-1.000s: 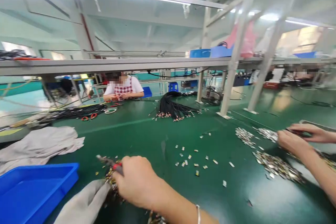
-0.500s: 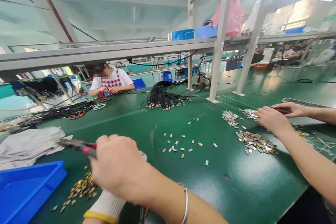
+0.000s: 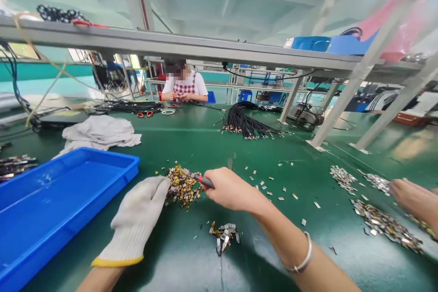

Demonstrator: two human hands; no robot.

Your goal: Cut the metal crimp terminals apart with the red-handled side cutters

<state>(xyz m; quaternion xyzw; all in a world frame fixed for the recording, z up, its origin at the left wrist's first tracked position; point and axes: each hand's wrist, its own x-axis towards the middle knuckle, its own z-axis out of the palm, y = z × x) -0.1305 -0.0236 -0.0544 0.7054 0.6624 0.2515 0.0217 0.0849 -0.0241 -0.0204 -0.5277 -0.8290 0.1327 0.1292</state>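
The gloved left hand (image 3: 137, 219) lay flat with its fingers together, touching a heap of gold metal pieces (image 3: 182, 187) just beyond it, while the right hand (image 3: 232, 189) clamped red-handled pliers (image 3: 201, 181) whose tip reached that heap.

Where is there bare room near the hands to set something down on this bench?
Bare green mat lies between the right forearm and the silver scrap pile, and between the gloved left hand and the small metal pile. It is crowded at the gold-coloured scrap heap by the right hand and its red-handled tool.
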